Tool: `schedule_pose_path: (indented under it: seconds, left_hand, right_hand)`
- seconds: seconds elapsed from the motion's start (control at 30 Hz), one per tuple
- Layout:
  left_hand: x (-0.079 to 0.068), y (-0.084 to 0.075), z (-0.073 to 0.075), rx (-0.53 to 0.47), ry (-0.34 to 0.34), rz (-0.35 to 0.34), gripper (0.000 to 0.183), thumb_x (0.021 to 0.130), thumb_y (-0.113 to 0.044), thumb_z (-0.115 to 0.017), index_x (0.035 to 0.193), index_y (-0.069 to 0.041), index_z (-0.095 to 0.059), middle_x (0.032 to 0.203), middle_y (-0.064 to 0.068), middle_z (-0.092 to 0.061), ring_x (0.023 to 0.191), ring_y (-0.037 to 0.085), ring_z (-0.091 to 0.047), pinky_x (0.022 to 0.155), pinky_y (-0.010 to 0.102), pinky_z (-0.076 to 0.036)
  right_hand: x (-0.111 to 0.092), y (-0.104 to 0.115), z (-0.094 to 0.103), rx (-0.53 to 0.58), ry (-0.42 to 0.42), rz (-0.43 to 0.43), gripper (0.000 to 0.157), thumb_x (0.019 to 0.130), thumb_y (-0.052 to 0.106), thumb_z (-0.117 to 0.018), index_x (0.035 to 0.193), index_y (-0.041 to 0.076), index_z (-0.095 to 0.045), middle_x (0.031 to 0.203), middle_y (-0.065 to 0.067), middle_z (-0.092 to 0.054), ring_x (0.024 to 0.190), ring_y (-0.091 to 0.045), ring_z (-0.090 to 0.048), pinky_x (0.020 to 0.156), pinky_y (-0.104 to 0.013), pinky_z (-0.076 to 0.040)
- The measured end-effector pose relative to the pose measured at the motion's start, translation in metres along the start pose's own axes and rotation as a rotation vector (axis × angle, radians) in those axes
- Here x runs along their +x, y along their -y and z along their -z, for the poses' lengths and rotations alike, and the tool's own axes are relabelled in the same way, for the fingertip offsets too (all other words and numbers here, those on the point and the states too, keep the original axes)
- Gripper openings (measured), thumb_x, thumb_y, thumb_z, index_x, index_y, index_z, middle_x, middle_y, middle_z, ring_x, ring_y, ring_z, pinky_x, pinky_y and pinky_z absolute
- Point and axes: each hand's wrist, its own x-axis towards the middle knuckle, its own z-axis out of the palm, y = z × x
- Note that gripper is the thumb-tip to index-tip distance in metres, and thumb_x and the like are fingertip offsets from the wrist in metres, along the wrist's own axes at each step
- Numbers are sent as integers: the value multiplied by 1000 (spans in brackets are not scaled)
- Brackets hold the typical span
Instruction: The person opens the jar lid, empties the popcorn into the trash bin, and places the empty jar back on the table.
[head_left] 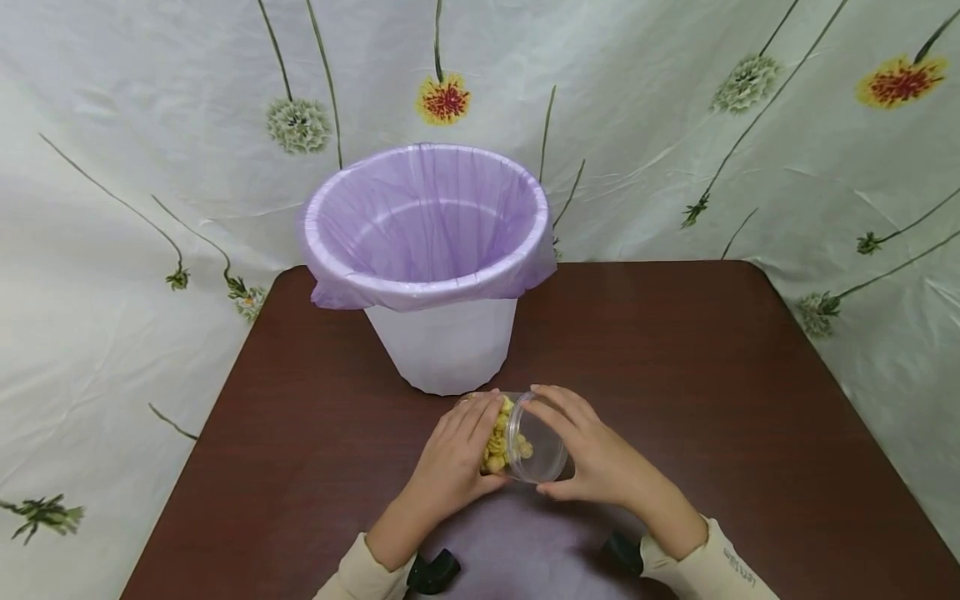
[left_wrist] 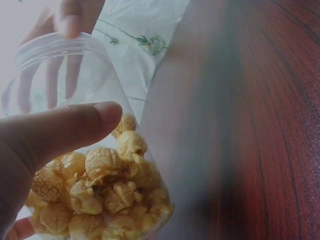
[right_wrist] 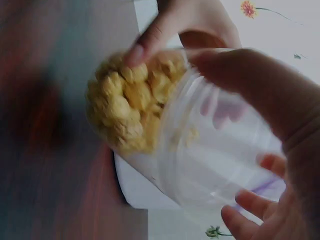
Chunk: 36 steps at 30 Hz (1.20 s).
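Clasping a popcorn jar (head_left: 519, 439): left grip (head_left: 456, 450), partly hidden, and, seemingly, right grip (head_left: 602, 460).

A dark reddish-brown, wood-grained desk (head_left: 675, 358) carries a tapered white bin (head_left: 453, 346) with a translucent purple plastic liner (head_left: 427, 229).

Smooth plastic jar (left_wrist: 102, 87), rough popcorn (left_wrist: 107, 185), glossy plastic liner (head_left: 427, 293)

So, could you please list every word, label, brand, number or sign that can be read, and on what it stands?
"Let": seemingly the start of small lettering on the right sleeve; the rest is too small and blurred to read.
No text is visible on the clear jar or the bin.
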Motion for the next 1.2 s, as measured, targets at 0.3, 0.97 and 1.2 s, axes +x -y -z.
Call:
schedule_pose_path:
  seconds: [0.3, 0.97, 1.2]
  left_hand:
    - [1, 2, -2, -24, -23, -4, 104, 46, -41, -84, 129, 3, -39, 130, 15, -44, 119, 29, -40, 97, 43, -34]
    - [-2, 3, -1, -54, 26, 9, 107, 46, -42, -85, 131, 3, -37, 131, 15, -43, 121, 28, -38, 99, 42, -32]
    - [1, 3, 0, -27, -5, -23, 102, 52, -43, -82, 131, 4, -38, 130, 16, -44, 119, 30, -40, 97, 43, -34]
  right_hand:
    - [0, 18, -9, 67, -12, -336, 114, 63, 59, -70, 145, 10, -7, 145, -13, -16, 129, -29, -24, 93, -48, -36]
    - [0, 7, -7, -13, 25, -86, 118, 57, 50, -79, 143, 6, -12, 147, -10, -16, 133, -27, -14, 102, -44, -26]
    - [2, 25, -12, 61, -44, -424, 108, 68, 62, -64, 144, 7, -10, 143, -16, -22, 127, -27, -29, 93, -47, -37]
